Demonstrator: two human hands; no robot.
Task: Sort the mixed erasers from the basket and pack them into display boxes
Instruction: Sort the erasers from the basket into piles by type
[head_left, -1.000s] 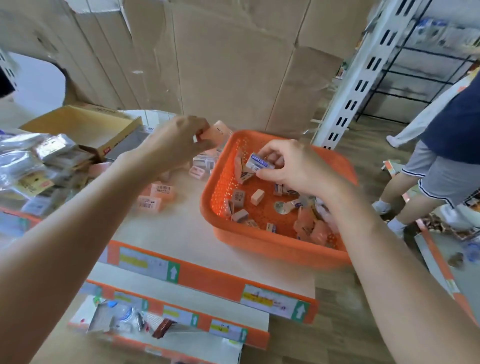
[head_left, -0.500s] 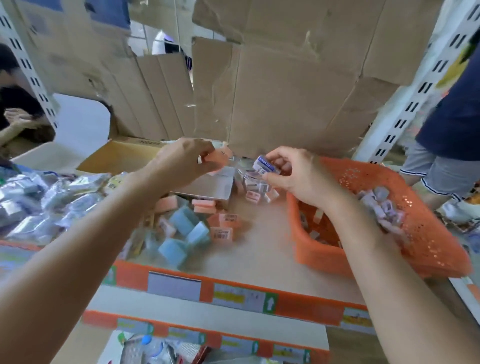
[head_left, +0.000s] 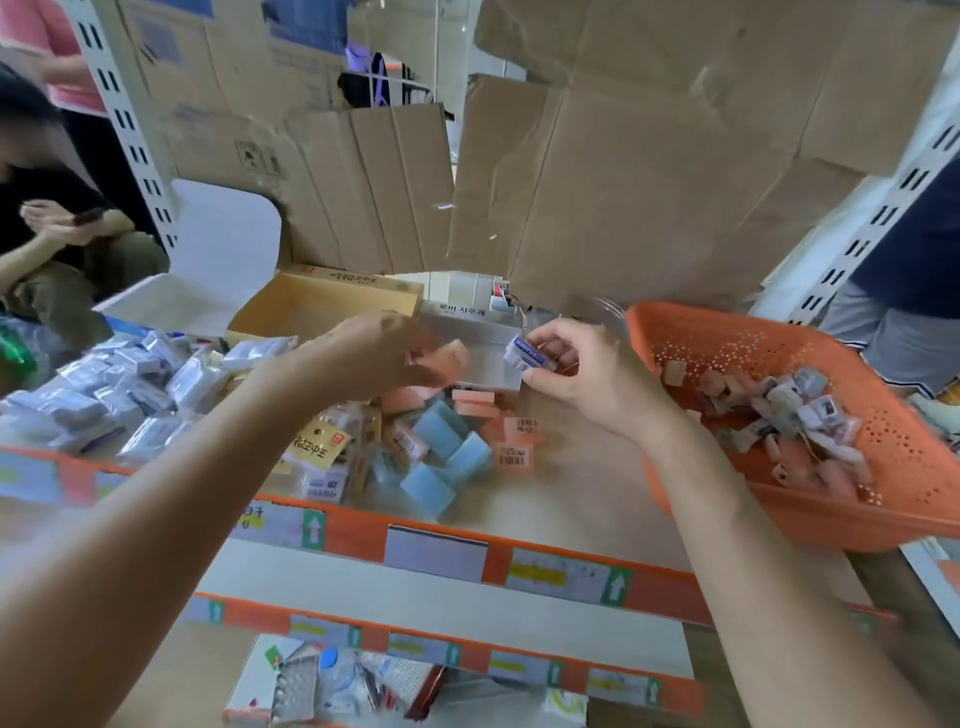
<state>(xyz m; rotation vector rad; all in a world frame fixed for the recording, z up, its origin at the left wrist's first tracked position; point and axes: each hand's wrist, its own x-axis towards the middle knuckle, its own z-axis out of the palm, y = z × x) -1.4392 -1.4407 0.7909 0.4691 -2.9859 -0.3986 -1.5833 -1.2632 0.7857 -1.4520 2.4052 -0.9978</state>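
Observation:
My left hand (head_left: 369, 358) grips a pink eraser (head_left: 447, 356) just left of a small white display box (head_left: 488, 364). My right hand (head_left: 582, 374) pinches a white eraser with a blue sleeve (head_left: 524, 353) at the box's right edge. The orange basket (head_left: 769, 509) sits to the right, tilted, with several mixed erasers (head_left: 789, 410) inside. Loose pink erasers (head_left: 514, 441) and blue erasers (head_left: 441, 452) lie on the shelf in front of the box.
Wrapped packets (head_left: 119, 395) pile up on the left. A yellow cardboard box (head_left: 322, 306) stands open behind them. Cardboard sheets (head_left: 623, 182) form the back wall. A seated person (head_left: 57, 228) is at far left, another person (head_left: 914, 270) at far right.
Both hands have carried their erasers left, out of the basket and over to the small white box. The view has swung left and up.

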